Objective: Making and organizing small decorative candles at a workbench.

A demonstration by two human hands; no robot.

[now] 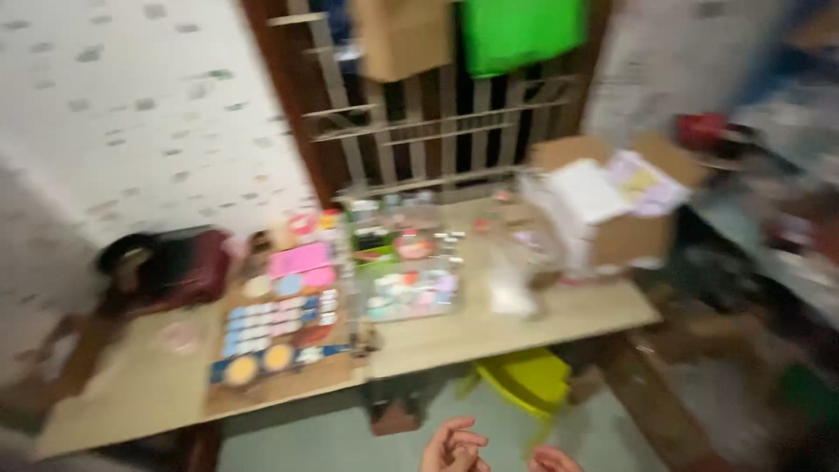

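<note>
The view is blurred by motion. My left hand [453,446] shows at the bottom edge with its fingers curled in, and I see nothing in it. Only the top of my right hand [552,460] shows beside it, mostly cut off by the frame. Both hands hang below the front edge of a low wooden table [489,336] and touch nothing on it. On the table lie colourful craft kits: a flat set of small paint pots and round discs [275,336], a pink box [300,260] and a clear tray of small coloured pieces [411,293].
An open cardboard box [612,205] with white paper stands at the table's right end. A dark red bag [179,267] sits at the left. A yellow-green stool [527,380] is under the table. Behind are a barred window [437,114], a green cloth [520,31] and a papered wall.
</note>
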